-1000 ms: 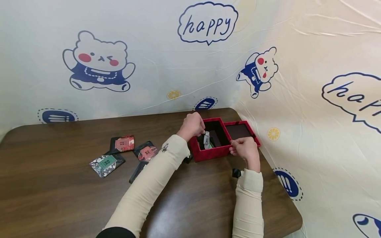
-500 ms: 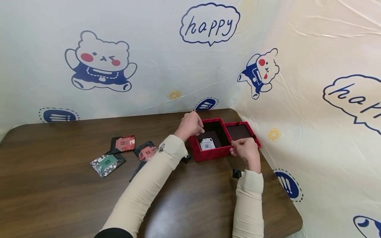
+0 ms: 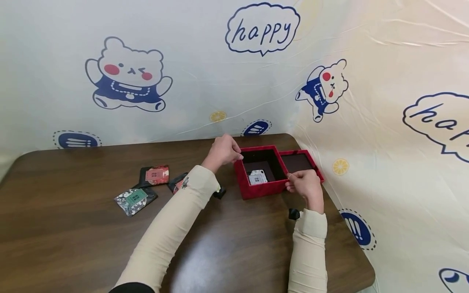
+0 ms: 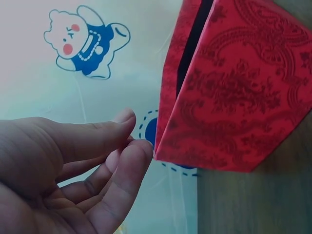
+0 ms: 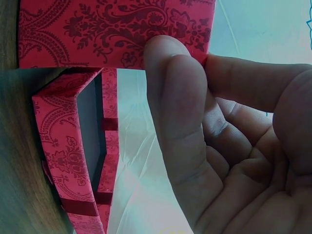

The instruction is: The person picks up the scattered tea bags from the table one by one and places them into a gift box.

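An open red patterned box point(image 3: 264, 190) with a dark inside stands at the back right of the table. Inside it, near the front left corner, lies a small pale packet point(image 3: 257, 177). My left hand point(image 3: 221, 151) hovers beside the box's left rim, fingers loosely bent and holding nothing. The left wrist view shows this hand point(image 4: 83, 165) with thumb and forefinger near each other, just off the box corner. My right hand point(image 3: 305, 185) pinches the box's front right corner; in the right wrist view, thumb and forefinger hold the edge of the red wall point(image 5: 107, 34).
Against the box's right side lies its shallow red lid point(image 3: 296, 161), hollow side up. On the left of the wooden table point(image 3: 73, 228) are a red-labelled black packet point(image 3: 156, 175), a green-labelled floral packet point(image 3: 135, 200) and another packet point(image 3: 178, 184) partly behind my left sleeve.
My left hand has let go of the pale packet, which dropped flat into the box, and has drawn out leftward past the rim. My right hand keeps its hold on the corner.
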Available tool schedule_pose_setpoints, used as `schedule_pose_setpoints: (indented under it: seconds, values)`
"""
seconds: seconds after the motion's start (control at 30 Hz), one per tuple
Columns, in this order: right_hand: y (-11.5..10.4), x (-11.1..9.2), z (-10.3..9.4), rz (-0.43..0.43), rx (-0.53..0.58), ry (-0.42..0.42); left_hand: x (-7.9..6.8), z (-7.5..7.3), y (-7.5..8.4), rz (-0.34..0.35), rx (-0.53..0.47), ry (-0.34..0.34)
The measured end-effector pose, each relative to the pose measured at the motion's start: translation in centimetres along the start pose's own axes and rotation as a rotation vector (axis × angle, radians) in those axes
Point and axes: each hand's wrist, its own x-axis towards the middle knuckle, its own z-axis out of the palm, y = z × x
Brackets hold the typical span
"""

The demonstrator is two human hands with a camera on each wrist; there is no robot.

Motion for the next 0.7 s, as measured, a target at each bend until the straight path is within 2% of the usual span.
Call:
schedule_pose_setpoints:
  seconds: [0.37, 0.7]
  values:
    - [0.1, 0.0, 0.1, -0.009, -0.011, 0.006, -0.4, -1.5, -1.1, 0.018, 0.039, -0.009]
    - [0.1, 0.1, 0.1, -0.003, -0.010, 0.002, -0.5, -2.2, -1.9, 0.031, 0.085, -0.018]
